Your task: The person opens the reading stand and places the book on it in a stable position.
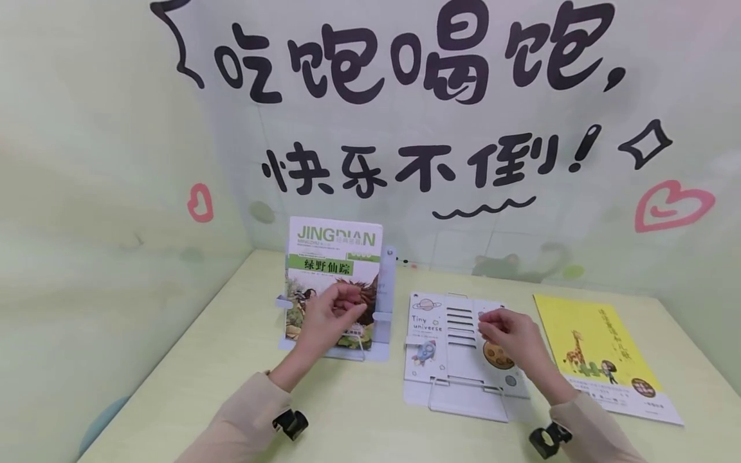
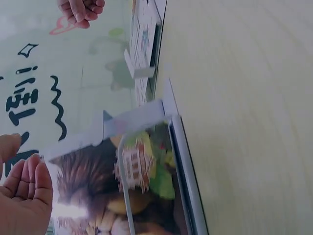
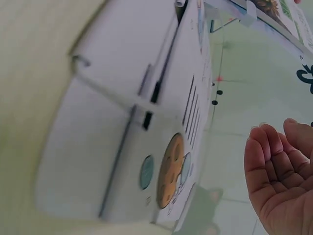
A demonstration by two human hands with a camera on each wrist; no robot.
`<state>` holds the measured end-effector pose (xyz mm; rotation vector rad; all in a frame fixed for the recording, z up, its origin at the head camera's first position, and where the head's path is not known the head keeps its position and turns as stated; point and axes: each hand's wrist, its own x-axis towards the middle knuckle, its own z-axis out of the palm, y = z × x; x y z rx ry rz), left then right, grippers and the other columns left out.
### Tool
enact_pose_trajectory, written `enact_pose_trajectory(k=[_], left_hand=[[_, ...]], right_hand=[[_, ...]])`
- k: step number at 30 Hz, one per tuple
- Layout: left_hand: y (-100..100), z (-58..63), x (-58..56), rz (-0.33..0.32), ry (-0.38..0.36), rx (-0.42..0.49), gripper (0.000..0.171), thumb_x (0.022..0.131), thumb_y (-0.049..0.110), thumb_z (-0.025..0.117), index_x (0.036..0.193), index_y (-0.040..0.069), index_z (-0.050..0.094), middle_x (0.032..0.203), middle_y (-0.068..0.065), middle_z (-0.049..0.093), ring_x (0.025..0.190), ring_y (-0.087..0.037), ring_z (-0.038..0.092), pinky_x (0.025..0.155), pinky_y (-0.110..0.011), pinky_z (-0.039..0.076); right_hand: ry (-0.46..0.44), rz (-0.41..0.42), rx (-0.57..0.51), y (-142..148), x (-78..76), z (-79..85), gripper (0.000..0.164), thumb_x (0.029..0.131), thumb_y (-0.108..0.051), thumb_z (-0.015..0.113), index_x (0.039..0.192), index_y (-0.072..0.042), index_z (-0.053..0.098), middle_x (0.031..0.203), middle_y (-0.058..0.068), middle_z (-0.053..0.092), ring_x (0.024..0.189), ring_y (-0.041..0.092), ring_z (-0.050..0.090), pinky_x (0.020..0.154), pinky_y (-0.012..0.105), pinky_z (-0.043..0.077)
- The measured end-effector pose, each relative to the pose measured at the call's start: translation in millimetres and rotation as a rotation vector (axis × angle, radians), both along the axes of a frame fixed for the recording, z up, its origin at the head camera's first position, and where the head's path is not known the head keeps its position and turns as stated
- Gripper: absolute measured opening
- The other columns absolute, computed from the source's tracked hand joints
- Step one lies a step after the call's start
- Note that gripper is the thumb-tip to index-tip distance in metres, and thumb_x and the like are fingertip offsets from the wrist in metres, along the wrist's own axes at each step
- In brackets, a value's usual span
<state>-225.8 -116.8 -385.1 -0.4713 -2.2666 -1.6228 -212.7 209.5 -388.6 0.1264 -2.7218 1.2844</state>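
My left hand (image 1: 332,315) hovers in front of a book (image 1: 334,267) with a green title band, its fingers loosely bent and holding nothing. That book stands upright on a book stand (image 1: 384,321), where side clips and a wire hold it. In the left wrist view the hand (image 2: 27,191) is beside the book cover (image 2: 93,196). Over the right part of a second, white book stand (image 1: 428,366) printed "Tiny universe" is my right hand (image 1: 512,334), also loosely curled with nothing in it. The right wrist view shows its bare palm (image 3: 281,181) and the stand's printed panel (image 3: 146,171).
A yellow book (image 1: 602,341) with a giraffe on its cover lies flat at the right of the pale table (image 1: 191,386). Behind the table rises a wall sheet (image 1: 405,128) with large black lettering. Black wrist mounts (image 1: 291,424) sit on both sleeves.
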Motion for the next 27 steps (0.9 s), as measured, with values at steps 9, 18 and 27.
enact_pose_trajectory(k=[9, 18, 27], left_hand=[[43, -16.7, 13.8, -0.206, -0.184, -0.087, 0.025, 0.083, 0.009, 0.070, 0.105, -0.001, 0.064, 0.097, -0.012, 0.067, 0.081, -0.013, 0.062, 0.069, -0.019, 0.052], [70, -33.3, 20.5, -0.430, -0.341, -0.287, 0.027, 0.082, 0.009, 0.072, 0.102, -0.006, 0.063, 0.087, -0.005, 0.064, 0.078, -0.011, 0.059, 0.069, -0.017, 0.050], [85, -36.5, 24.9, -0.458, -0.400, -0.396, 0.025, 0.077, 0.010, 0.076, 0.097, 0.000, 0.065, 0.082, -0.002, 0.065, 0.073, -0.006, 0.059, 0.067, -0.017, 0.049]], right_hand=[[-0.221, -0.019, -0.145, 33, 29.5, -20.0, 0.019, 0.089, -0.004, 0.062, 0.102, 0.009, 0.063, 0.088, 0.012, 0.069, 0.073, 0.013, 0.064, 0.064, 0.024, 0.055], [-0.342, 0.022, -0.160, 45, 47.7, -35.5, 0.021, 0.086, -0.008, 0.066, 0.101, 0.007, 0.064, 0.084, 0.004, 0.068, 0.073, 0.009, 0.062, 0.065, 0.022, 0.054], [-0.372, 0.069, -0.164, 47, 55.7, -41.5, 0.023, 0.085, -0.007, 0.067, 0.100, 0.010, 0.062, 0.081, 0.004, 0.068, 0.072, 0.010, 0.063, 0.064, 0.023, 0.055]])
